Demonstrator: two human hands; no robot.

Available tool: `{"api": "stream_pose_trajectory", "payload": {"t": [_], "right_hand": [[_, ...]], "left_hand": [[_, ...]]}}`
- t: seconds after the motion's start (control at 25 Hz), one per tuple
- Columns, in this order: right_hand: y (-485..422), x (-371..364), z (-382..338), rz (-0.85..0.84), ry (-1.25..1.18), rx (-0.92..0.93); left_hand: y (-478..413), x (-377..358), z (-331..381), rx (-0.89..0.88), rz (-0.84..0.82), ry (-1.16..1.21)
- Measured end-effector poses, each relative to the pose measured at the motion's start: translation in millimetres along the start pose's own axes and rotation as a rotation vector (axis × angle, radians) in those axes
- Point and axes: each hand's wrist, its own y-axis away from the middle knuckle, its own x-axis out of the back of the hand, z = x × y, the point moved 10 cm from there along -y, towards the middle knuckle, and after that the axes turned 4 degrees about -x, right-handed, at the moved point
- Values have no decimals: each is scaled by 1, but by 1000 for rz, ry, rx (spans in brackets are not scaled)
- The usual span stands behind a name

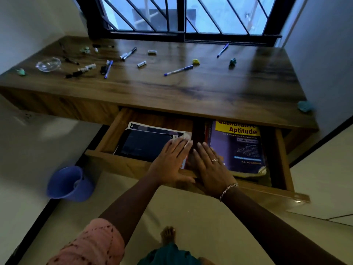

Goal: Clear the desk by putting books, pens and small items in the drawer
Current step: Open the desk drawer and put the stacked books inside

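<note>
Books (238,148) lie in the drawer (114,131) under the left hand (170,163) and right hand (212,169), fingers (181,144) flat and straight; pens (178,70) and small items (196,61) wait on the counter (210,88) beyond it.

both arms reach forward and down, almost straight. the left grip (172,163) lies flat, palm down, with its fingers straight and close together. the right grip (212,169) lies flat the same way, just beside it. a ring (214,160) sits on one right finger and a bracelet (228,190) on the right wrist.
</note>
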Motion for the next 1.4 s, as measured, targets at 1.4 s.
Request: {"api": "stream_pose_trajectory", "payload": {"t": [1.4], "right_hand": [[-179, 2, 119, -37, 60, -402]], "left_hand": [[-162, 19, -96, 157, 89, -213]]}}
